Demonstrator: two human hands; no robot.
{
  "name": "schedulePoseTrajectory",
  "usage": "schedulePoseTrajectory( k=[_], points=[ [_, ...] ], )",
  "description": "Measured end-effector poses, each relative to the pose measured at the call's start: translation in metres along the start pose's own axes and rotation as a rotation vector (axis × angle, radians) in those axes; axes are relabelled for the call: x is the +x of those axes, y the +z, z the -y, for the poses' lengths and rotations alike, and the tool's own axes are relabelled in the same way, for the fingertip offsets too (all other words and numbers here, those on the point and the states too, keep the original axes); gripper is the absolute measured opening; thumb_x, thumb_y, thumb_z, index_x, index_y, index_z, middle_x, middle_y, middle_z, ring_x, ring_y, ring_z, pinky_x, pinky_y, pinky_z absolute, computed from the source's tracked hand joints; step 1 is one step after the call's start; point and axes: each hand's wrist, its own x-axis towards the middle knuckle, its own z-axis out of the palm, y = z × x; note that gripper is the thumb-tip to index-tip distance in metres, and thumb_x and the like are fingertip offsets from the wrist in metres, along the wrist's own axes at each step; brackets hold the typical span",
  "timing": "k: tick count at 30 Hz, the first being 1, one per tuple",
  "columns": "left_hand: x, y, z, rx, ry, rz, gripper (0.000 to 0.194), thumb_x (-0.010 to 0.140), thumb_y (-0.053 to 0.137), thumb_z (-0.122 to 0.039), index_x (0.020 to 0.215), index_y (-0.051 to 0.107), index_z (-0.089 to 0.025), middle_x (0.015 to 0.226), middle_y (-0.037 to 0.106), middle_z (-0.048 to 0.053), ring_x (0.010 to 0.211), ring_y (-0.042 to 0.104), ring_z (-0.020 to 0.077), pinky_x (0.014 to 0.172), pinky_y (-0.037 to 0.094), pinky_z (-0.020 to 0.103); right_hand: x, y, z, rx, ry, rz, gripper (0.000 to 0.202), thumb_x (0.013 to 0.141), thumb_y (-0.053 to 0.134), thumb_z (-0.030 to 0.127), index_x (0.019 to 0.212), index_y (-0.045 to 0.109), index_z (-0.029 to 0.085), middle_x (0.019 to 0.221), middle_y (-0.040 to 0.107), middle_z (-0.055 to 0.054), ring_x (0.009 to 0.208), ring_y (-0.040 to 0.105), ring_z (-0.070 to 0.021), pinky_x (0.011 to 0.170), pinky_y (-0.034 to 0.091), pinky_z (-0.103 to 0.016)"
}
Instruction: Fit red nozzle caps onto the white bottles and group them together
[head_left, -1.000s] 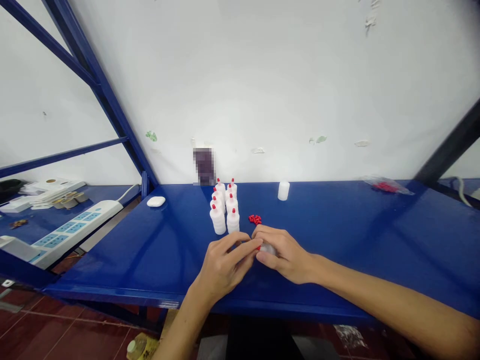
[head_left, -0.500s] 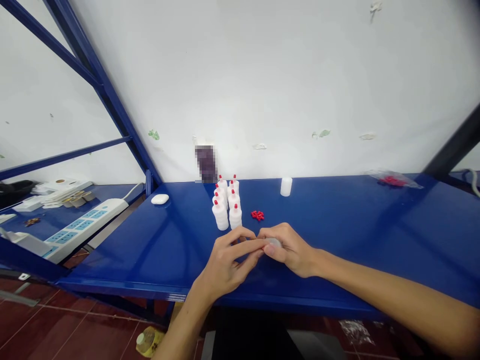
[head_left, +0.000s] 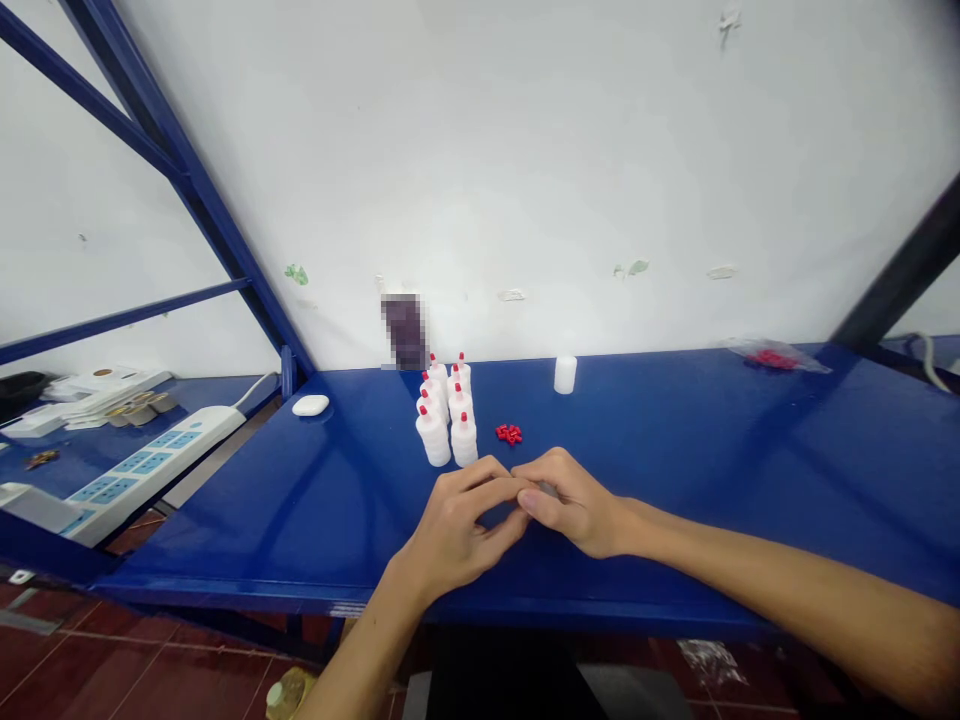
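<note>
My left hand (head_left: 469,520) and my right hand (head_left: 574,503) meet at the fingertips over the front part of the blue table (head_left: 315,500). Both are closed around something small, mostly hidden by the fingers; a greyish bit shows inside the right hand's curl. Just beyond the left hand, several white bottles (head_left: 433,440) with red tips stand upright in two rows. A small pile of red caps (head_left: 509,434) lies to the right of the bottles. Farther back stands a plain white cylinder (head_left: 565,375).
At the back right lies a clear bag with red pieces (head_left: 772,358). A white oval object (head_left: 310,405) sits at the left, near the blue frame post (head_left: 287,372). A power strip (head_left: 142,470) and white boxes (head_left: 97,395) are on the left-hand surface.
The view has shifted slightly, moving the table items left in the picture. My fingers now cover more of the pale, translucent piece that showed in the right hand.
</note>
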Motion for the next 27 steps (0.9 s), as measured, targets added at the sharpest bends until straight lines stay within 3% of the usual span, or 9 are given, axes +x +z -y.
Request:
schedulePoseTrajectory(
  k=[6, 10, 13, 18, 23, 27],
  points=[
    [0.013, -0.001, 0.001, 0.169, 0.077, -0.099, 0.012, 0.085, 0.062, -0.017, 0.093, 0.070, -0.021, 0.089, 0.061, 0.005, 0.076, 0.054, 0.0146, 0.066, 0.048, 0.028, 0.002, -0.002, -0.007, 0.070, -0.035, -0.057, 0.053, 0.093, 0.036, 0.062, 0.063, 0.041, 0.019, 0.059, 0.038, 0.003, 0.054, 0.032, -0.0093, 0.053, 0.027, -0.026],
    [0.032, -0.027, 0.013, 0.254, 0.023, -0.264, 0.009, 0.087, 0.058, -0.020, 0.088, 0.067, -0.020, 0.093, 0.059, 0.006, 0.085, 0.057, 0.0177, 0.076, 0.049, 0.033, 0.003, -0.006, -0.013, 0.101, 0.015, -0.125, 0.056, 0.096, 0.031, 0.063, 0.063, 0.043, 0.019, 0.059, 0.042, 0.002, 0.055, 0.038, -0.0107, 0.054, 0.030, -0.027],
    [0.043, -0.046, 0.031, 0.468, -0.047, -0.412, 0.009, 0.087, 0.058, -0.024, 0.085, 0.067, -0.020, 0.097, 0.059, 0.006, 0.092, 0.056, 0.0215, 0.083, 0.045, 0.039, 0.004, -0.009, -0.017, 0.070, 0.095, -0.196, 0.055, 0.097, 0.037, 0.058, 0.059, 0.041, 0.019, 0.057, 0.041, 0.003, 0.054, 0.037, -0.0103, 0.054, 0.030, -0.026],
    [0.042, -0.046, 0.050, 0.632, -0.151, -0.248, 0.011, 0.088, 0.060, -0.027, 0.088, 0.069, -0.021, 0.110, 0.059, 0.008, 0.102, 0.054, 0.0249, 0.091, 0.036, 0.045, 0.005, -0.012, -0.020, 0.006, 0.187, -0.308, 0.049, 0.077, 0.070, 0.053, 0.058, 0.040, 0.020, 0.053, 0.036, 0.006, 0.051, 0.030, -0.0082, 0.050, 0.025, -0.024],
    [0.035, -0.037, 0.051, 0.709, -0.187, -0.124, 0.011, 0.088, 0.060, -0.028, 0.088, 0.070, -0.022, 0.117, 0.059, 0.009, 0.108, 0.050, 0.0283, 0.090, 0.034, 0.046, 0.004, -0.020, -0.022, -0.101, 0.125, -0.361, 0.040, 0.089, 0.048, 0.049, 0.063, 0.049, 0.019, 0.056, 0.044, 0.003, 0.053, 0.037, -0.0111, 0.054, 0.029, -0.027],
    [0.034, -0.039, 0.051, 0.711, -0.202, -0.151, 0.012, 0.087, 0.061, -0.028, 0.094, 0.070, -0.022, 0.116, 0.058, 0.010, 0.110, 0.051, 0.0296, 0.092, 0.035, 0.047, 0.011, -0.031, -0.025, -0.480, 0.275, -0.341, 0.022, 0.088, 0.049, 0.033, 0.073, 0.058, 0.019, 0.069, 0.061, 0.001, 0.062, 0.050, -0.0142, 0.060, 0.032, -0.027]
  ],
)
